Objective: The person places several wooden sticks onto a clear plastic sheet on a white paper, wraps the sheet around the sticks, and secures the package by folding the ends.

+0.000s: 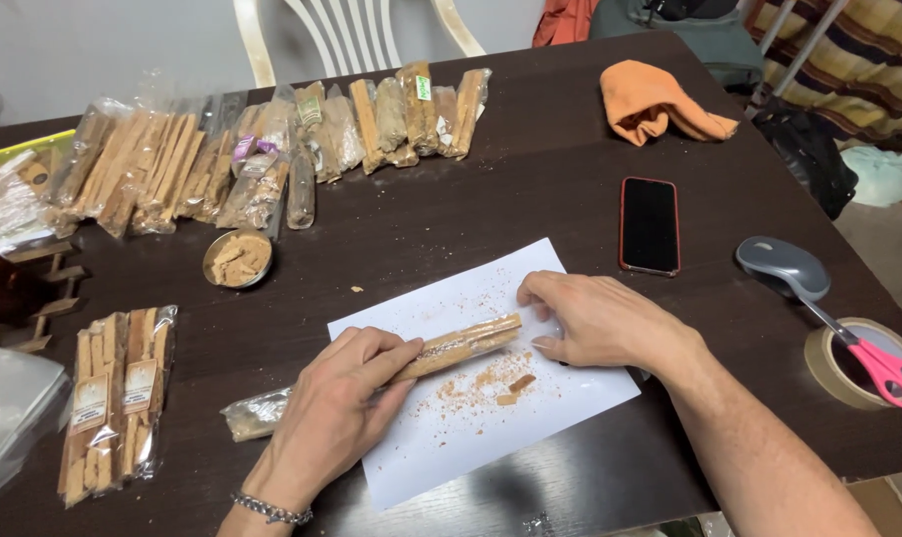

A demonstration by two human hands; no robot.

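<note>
Gripping wood-stick packet [441,355]: left hand [343,403] wrapped around, right hand [595,320] pinching end.

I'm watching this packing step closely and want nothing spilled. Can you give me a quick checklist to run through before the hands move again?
1. Left hand grips the clear packet of wood sticks: ok.
2. Right hand steadies the packet's far end: ok.
3. Packet lies over the white paper sheet, so crumbs land on it: ok.
4. Loose wood crumbs kept on the paper: mostly ok; one speck lies on the dark table.
5. Packet's far end sealed: cannot tell.
6. Phone and pink-handled scissors apart from the paper: ok.
</note>
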